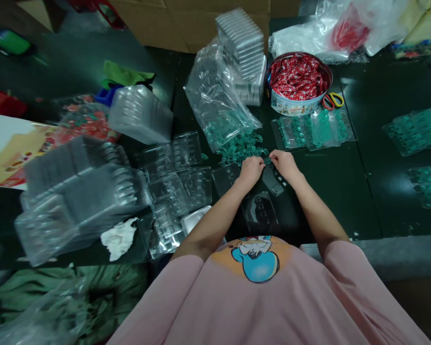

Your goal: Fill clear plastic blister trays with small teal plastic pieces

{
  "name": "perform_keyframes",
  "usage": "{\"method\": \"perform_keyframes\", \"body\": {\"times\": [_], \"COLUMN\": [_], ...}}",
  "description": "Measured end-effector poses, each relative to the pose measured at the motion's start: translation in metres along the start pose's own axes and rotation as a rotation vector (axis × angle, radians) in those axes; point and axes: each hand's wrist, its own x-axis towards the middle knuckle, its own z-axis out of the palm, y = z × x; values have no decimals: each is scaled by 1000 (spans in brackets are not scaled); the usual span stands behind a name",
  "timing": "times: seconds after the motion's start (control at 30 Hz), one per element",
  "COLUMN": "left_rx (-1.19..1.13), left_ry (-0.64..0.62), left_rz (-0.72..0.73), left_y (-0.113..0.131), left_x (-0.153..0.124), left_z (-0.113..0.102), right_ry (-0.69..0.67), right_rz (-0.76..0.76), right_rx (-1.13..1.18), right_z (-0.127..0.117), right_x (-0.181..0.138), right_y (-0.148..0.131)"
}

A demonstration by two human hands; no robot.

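A small green piece (pixel 267 161) is held between the two hands, pinched at its left end by the fingertips of the left hand (pixel 252 168) and at its right end by those of the right hand (pixel 284 165); its exact shape cannot be made out at this size. It is held above a see-through tray (pixel 273 182) on the dark green table (pixel 341 177), just in front of a loose pile of green pieces (pixel 241 149). The pile is spilled from the mouth of a plastic bag (pixel 215 91), by which more pieces are partly covered. Beyond the right hand, trays filled with green pieces (pixel 312 128) are laid overlapping, and a round tin (pixel 293 106) is set behind them, filled with red patterned wrappers (pixel 297 76). A pair of scissors (pixel 332 100) with red and yellow handles is placed beside the tin. More filled trays (pixel 418 128) are laid out at the far right. To the left of the left hand, several see-through trays (pixel 175 184) are spread over one another, and a large stack of trays (pixel 82 191) is seen farther left, with a crumpled white tissue (pixel 119 238) left near its front edge.
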Motion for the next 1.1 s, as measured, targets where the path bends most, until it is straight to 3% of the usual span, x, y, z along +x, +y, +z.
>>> {"method": "perform_keyframes", "body": {"times": [0.37,0.57,0.77,0.9,1.0,1.1], "left_rx": [159,170,-29,-229,-327,-417], "left_ry": [-20,-88,-23,-75,-74,-50], "left_rz": [39,85,106,191,120,52], "left_y": [8,6,5,5,6,7], "left_x": [4,-5,-2,1,-2,-5], "left_z": [17,9,5,16,24,26], "right_ry": [-7,-43,-70,7,34,-42], "right_rz": [30,27,38,57,12,-8], "right_rx": [-47,1,109,-27,-115,-182], "right_z": [-3,-2,-4,-13,-12,-3], "right_x": [1,-1,-5,10,29,44], "right_y": [-4,0,2,-1,-6,-13]}}
